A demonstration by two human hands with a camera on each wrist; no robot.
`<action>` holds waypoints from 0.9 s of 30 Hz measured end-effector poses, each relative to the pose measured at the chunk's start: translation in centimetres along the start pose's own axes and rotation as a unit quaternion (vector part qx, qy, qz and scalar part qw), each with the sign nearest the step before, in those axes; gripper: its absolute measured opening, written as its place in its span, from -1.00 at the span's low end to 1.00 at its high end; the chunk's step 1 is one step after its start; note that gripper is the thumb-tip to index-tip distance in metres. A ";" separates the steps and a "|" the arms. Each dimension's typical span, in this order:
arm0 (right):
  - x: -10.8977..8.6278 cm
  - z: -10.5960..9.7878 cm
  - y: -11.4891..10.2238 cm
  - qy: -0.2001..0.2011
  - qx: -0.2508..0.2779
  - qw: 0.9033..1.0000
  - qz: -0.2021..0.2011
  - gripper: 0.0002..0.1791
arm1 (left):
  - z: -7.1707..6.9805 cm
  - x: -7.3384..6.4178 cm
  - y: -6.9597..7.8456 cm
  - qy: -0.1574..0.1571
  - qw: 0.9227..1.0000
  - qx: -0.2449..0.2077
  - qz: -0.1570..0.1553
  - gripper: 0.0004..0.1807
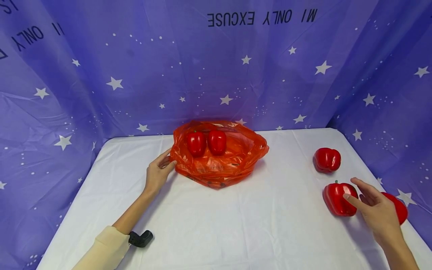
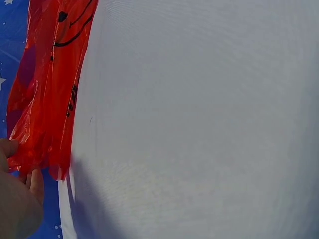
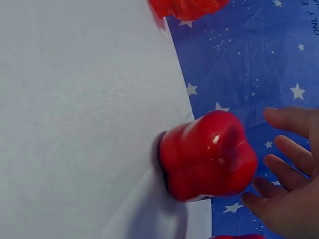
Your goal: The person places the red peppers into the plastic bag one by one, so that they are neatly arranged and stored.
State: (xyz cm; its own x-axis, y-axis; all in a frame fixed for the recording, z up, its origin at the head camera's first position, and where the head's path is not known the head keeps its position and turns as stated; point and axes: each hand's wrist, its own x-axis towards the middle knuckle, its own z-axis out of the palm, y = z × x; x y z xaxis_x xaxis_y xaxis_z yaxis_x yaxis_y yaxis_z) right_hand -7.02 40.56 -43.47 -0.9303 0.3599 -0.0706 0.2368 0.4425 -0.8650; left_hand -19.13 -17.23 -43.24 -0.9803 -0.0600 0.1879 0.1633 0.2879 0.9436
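An orange-red plastic bag (image 1: pixel 219 168) lies with its mouth spread wide, and two red bell peppers (image 1: pixel 196 144) are inside it. My left hand (image 1: pixel 158 174) pinches the bag's left edge between thumb and fingers; the left wrist view shows the same hold on the bag (image 2: pixel 55 119). On the right, my right hand (image 1: pixel 379 213) hovers beside a red bell pepper (image 1: pixel 339 200), its fingers spread and apart. In the right wrist view the fingers stand off from the pepper (image 3: pixel 207 157), with a gap between.
Another red bell pepper (image 1: pixel 327 160) sits farther back on the white-covered table (image 1: pixel 270 232). One more red pepper (image 1: pixel 399 208) is partly hidden behind the right hand. A purple-blue curtain with stars (image 1: pixel 202 75) encloses the table's back and sides.
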 end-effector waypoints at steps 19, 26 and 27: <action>0.5 0.7 1.1 -0.012 -0.094 0.995 -0.009 -0.22 | 0.0 0.0 0.1 0.003 1.000 -0.001 -0.003 -0.46; 0.7 0.4 1.1 -0.021 -0.091 0.995 0.017 -0.16 | 0.1 0.1 0.1 0.003 1.000 -0.007 -0.004 -0.46; 0.8 0.4 1.0 -0.022 -0.087 0.996 0.021 -0.15 | 0.1 0.1 0.1 0.003 1.000 -0.007 -0.005 -0.46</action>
State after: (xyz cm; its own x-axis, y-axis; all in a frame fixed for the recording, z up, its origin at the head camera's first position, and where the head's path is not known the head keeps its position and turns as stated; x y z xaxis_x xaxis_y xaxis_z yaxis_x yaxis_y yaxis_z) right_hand -7.63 40.95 -44.65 -0.9291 0.3460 -0.1306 0.3174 0.5649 -0.7617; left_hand -19.20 -17.13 -43.17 -0.9811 -0.0686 0.1810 0.1560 0.2730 0.9493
